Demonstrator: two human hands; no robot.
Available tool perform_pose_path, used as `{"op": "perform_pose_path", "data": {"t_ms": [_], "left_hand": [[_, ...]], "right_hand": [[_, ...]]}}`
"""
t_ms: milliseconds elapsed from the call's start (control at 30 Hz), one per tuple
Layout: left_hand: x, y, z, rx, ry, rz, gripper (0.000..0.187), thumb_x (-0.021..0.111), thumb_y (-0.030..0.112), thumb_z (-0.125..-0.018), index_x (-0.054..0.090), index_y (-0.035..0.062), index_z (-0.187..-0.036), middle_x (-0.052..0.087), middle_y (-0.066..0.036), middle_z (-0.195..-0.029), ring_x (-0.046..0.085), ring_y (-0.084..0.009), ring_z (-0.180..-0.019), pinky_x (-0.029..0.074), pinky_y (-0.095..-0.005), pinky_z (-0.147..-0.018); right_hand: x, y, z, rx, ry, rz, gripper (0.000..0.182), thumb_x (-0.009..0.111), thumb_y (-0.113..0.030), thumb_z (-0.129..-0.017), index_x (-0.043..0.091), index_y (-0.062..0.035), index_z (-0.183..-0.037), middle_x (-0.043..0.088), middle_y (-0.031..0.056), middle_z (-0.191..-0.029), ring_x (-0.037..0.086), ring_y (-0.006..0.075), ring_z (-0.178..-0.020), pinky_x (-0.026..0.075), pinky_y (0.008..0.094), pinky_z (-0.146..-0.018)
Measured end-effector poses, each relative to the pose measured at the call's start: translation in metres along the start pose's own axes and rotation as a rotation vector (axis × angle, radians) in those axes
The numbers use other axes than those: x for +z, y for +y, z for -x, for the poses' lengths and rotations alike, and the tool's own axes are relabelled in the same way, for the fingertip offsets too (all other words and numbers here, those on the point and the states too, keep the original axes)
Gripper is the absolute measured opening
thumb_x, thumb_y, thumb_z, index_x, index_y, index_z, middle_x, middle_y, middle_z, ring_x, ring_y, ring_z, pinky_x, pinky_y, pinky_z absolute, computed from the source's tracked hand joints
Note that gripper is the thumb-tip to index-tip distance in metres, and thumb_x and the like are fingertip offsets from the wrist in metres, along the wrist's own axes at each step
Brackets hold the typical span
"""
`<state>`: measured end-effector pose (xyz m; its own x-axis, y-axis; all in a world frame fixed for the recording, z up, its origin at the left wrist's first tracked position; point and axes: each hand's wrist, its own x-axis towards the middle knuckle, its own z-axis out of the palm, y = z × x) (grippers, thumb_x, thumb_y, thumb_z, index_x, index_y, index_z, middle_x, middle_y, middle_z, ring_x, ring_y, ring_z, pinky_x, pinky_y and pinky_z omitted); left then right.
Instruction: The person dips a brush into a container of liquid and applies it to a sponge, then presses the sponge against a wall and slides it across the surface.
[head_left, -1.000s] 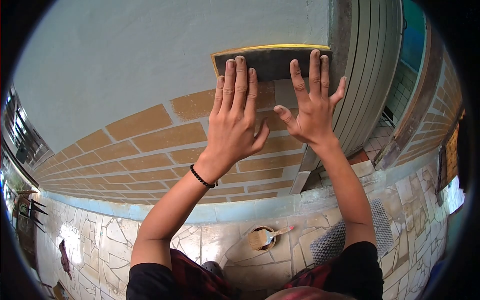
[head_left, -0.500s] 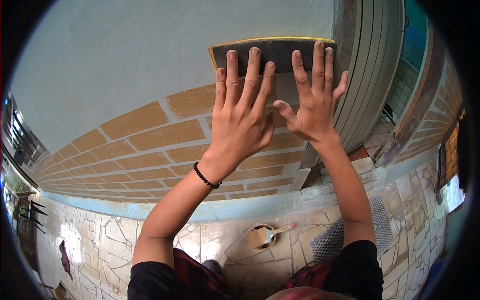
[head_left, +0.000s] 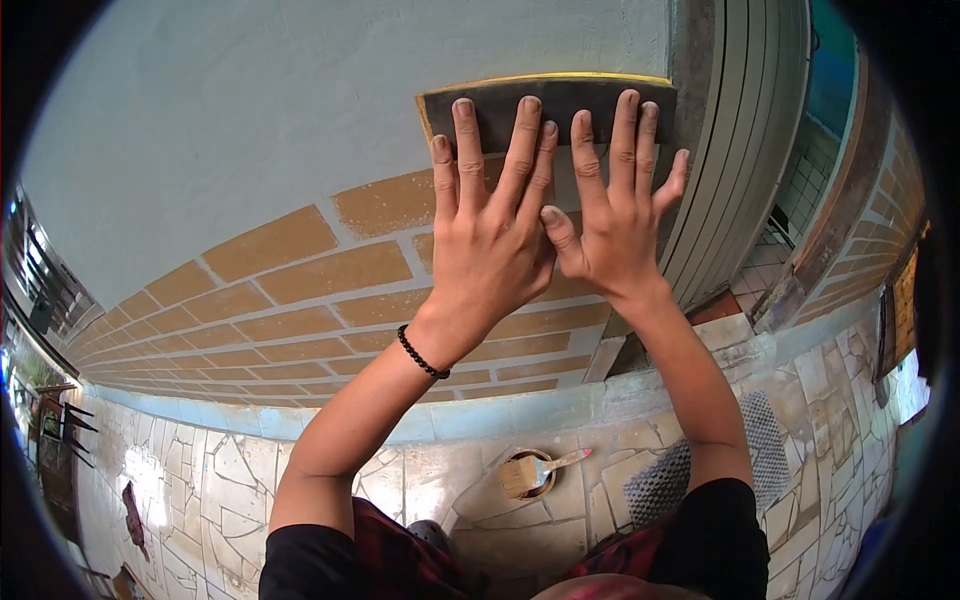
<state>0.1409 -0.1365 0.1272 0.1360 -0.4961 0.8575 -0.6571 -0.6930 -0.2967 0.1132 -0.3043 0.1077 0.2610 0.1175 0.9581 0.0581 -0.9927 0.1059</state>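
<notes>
A dark, flat rectangular pad with a yellow edge (head_left: 560,98) lies against the wall, above and beside the painted tan bricks (head_left: 335,270). My left hand (head_left: 490,240) presses on its left part, fingers stretched out and spread. On the right part rests my right hand (head_left: 615,235), also flat with spread fingers, its thumb close to the left hand. Both hands hide the lower part of the pad and some of the bricks behind them. A black beaded bracelet (head_left: 420,352) circles my left wrist.
On the stone floor (head_left: 235,475) below stands a round container (head_left: 543,487) with a paintbrush (head_left: 545,470) lying across it. A grey textured mat (head_left: 660,485) lies near my right arm. Right of the pad are a door frame (head_left: 693,100) and a ribbed door panel (head_left: 745,130).
My right hand has shifted slightly left and down, closer to my left hand. The left hand's fingers have moved a little. The pad stays in almost the same place.
</notes>
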Motion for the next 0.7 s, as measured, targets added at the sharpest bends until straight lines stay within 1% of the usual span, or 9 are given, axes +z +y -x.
{"op": "perform_pose_path", "data": {"t_ms": [33, 100, 200, 300, 333, 400, 533, 633, 700], "left_hand": [[0.000, 0.001, 0.000, -0.002, 0.001, -0.004, 0.087, 0.064, 0.029, -0.079, 0.043, 0.0052, -0.161, 0.027, -0.016, -0.173, 0.012, -0.0579, -0.157, 0.012, -0.0675, -0.126], [-0.003, 0.004, 0.000, -0.017, 0.001, 0.010, 0.087, 0.064, 0.030, -0.079, 0.045, 0.0042, -0.160, 0.027, -0.016, -0.173, 0.014, -0.0552, -0.158, 0.011, -0.0672, -0.127], [-0.006, 0.007, -0.001, -0.027, -0.026, 0.043, 0.087, 0.064, 0.030, -0.079, 0.044, 0.0028, -0.160, 0.027, -0.017, -0.173, 0.016, -0.0497, -0.160, 0.009, -0.0663, -0.128], [-0.007, 0.006, -0.002, -0.014, -0.041, 0.064, 0.089, 0.064, 0.030, -0.078, 0.043, 0.0019, -0.160, 0.027, -0.018, -0.173, 0.017, -0.0444, -0.161, 0.008, -0.0651, -0.129], [-0.007, 0.005, -0.001, -0.010, -0.042, 0.066, 0.090, 0.064, 0.030, -0.078, 0.042, 0.0017, -0.161, 0.027, -0.018, -0.173, 0.018, -0.0428, -0.161, 0.008, -0.0647, -0.129], [-0.010, 0.003, -0.001, 0.006, -0.057, 0.065, 0.092, 0.065, 0.030, -0.078, 0.040, 0.0016, -0.161, 0.026, -0.018, -0.173, 0.017, -0.0425, -0.161, 0.007, -0.0640, -0.129], [-0.012, -0.002, -0.001, 0.034, -0.087, 0.031, 0.094, 0.067, 0.032, -0.078, 0.039, 0.0012, -0.162, 0.024, -0.018, -0.174, 0.015, -0.0419, -0.162, 0.006, -0.0639, -0.129], [-0.013, 0.002, -0.003, 0.017, -0.111, 0.005, 0.094, 0.067, 0.033, -0.078, 0.039, 0.0013, -0.162, 0.023, -0.017, -0.174, 0.015, -0.0414, -0.162, 0.006, -0.0641, -0.129], [-0.014, 0.001, -0.003, 0.018, -0.114, 0.007, 0.096, 0.068, 0.034, -0.079, 0.035, 0.0024, -0.164, 0.022, -0.019, -0.174, 0.013, -0.0424, -0.162, 0.006, -0.0643, -0.129]], "right_hand": [[-0.001, 0.001, -0.001, -0.014, 0.004, -0.004, 0.083, 0.030, -0.072, -0.104, 0.038, -0.0161, -0.165, 0.024, 0.0276, -0.172, 0.019, 0.0458, -0.160, 0.001, 0.0758, -0.117], [-0.004, 0.004, -0.003, -0.044, 0.011, -0.006, 0.087, 0.029, -0.074, -0.103, 0.040, -0.0130, -0.164, 0.026, 0.0298, -0.170, 0.023, 0.0486, -0.158, 0.003, 0.0756, -0.118], [-0.008, 0.005, -0.008, -0.119, 0.099, -0.084, 0.095, 0.032, -0.078, -0.101, 0.044, -0.0063, -0.161, 0.029, 0.0343, -0.167, 0.027, 0.0524, -0.155, 0.012, 0.0721, -0.121], [-0.007, 0.010, -0.010, -0.155, 0.117, -0.135, 0.100, 0.035, -0.081, -0.098, 0.047, -0.0017, -0.158, 0.032, 0.0375, -0.164, 0.031, 0.0548, -0.153, 0.022, 0.0663, -0.123], [-0.007, 0.011, -0.010, -0.162, 0.112, -0.120, 0.100, 0.036, -0.081, -0.098, 0.047, -0.0018, -0.158, 0.032, 0.0375, -0.164, 0.031, 0.0549, -0.153, 0.023, 0.0652, -0.123], [-0.008, 0.014, -0.010, -0.175, 0.101, -0.096, 0.099, 0.038, -0.080, -0.098, 0.047, -0.0020, -0.158, 0.032, 0.0376, -0.163, 0.031, 0.0552, -0.152, 0.025, 0.0629, -0.124], [-0.002, 0.016, -0.011, -0.180, 0.128, -0.102, 0.097, 0.039, -0.079, -0.098, 0.047, -0.0034, -0.159, 0.033, 0.0365, -0.164, 0.033, 0.0545, -0.152, 0.025, 0.0625, -0.124], [-0.003, 0.017, -0.011, -0.179, 0.120, -0.087, 0.095, 0.039, -0.078, -0.099, 0.047, -0.0045, -0.159, 0.033, 0.0357, -0.164, 0.033, 0.0535, -0.152, 0.025, 0.0618, -0.124], [-0.005, 0.017, -0.011, -0.182, 0.119, -0.086, 0.095, 0.039, -0.078, -0.099, 0.046, -0.0053, -0.159, 0.034, 0.0352, -0.164, 0.032, 0.0528, -0.153, 0.025, 0.0614, -0.125]]}}
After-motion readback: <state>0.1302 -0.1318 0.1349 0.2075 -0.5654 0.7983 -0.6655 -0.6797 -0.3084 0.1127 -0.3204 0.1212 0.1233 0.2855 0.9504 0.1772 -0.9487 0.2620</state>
